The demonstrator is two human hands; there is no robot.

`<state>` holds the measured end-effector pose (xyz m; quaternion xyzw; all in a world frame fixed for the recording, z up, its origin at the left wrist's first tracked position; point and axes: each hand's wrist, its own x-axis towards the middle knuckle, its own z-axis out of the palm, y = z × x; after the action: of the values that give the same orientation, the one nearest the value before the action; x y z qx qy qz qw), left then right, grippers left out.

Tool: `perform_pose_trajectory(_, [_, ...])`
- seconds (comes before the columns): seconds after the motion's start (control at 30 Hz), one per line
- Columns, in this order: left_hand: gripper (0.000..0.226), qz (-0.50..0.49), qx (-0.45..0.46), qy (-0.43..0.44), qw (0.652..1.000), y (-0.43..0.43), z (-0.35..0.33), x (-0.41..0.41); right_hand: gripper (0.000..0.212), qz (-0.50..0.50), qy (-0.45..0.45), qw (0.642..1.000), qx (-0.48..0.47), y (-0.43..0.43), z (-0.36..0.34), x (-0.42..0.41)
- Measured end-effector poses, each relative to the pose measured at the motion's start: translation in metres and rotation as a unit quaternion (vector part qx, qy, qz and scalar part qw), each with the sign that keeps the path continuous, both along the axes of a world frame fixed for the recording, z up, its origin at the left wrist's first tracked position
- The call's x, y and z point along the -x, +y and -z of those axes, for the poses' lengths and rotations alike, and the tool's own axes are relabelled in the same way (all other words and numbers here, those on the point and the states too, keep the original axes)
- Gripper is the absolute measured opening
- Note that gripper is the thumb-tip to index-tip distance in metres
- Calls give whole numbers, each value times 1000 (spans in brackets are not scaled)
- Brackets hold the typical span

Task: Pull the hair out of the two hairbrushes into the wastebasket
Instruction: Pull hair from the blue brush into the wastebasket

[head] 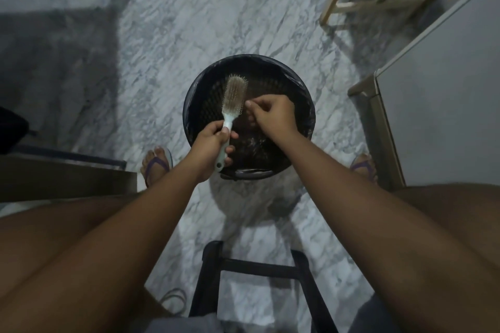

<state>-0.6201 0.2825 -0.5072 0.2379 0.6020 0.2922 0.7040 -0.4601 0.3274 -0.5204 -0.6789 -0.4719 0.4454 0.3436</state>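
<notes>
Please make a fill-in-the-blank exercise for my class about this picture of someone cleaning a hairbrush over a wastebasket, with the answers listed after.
1. The left hand grips the hairbrush by its ____.
2. The right hand pinches at the ____ caught in the bristles.
3. The brush is held above a round wastebasket whose colour is ____.

Answers: handle; hair; black

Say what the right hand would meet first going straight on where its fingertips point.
Probably the hairbrush head, just beside the right hand; depth is hard to judge.
</notes>
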Motion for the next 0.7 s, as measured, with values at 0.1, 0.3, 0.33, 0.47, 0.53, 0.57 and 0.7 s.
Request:
perform_pose_trajectory(0.1, [24, -23, 3, 6, 1000, -1, 2, 0, 14, 49, 16, 994, -91, 2, -10, -5])
perform_pose_trajectory(0.3, [18, -84, 6, 17, 996, 0, 12, 4, 20, 186, 35, 948, -256, 8, -30, -21])
perform_pose_trajectory(0.33, [18, -85, 3, 18, 996, 0, 13, 4, 20, 206, 31, 948, -242, 9, -25, -22])
perform_pose_trajectory(0.47, [22, -74, -11, -2, 997, 1, 8, 5, 12, -12, -134, 987, 86, 4, -9, -32])
perform_pose_trajectory(0.53, [23, -59, -15, -7, 998, 1, 5, 3, 28, -194, -272, 912, 239, -3, -11, -32])
perform_pose_trajectory(0.57, [24, -50, -16, -9, 999, 1, 4, 2, 36, -220, -286, 900, 245, -4, -13, -31])
perform_pose_trajectory(0.7, [26, -23, -16, -20, 999, -1, 2, -2, 67, -68, -88, 990, 84, 1, -19, -20])
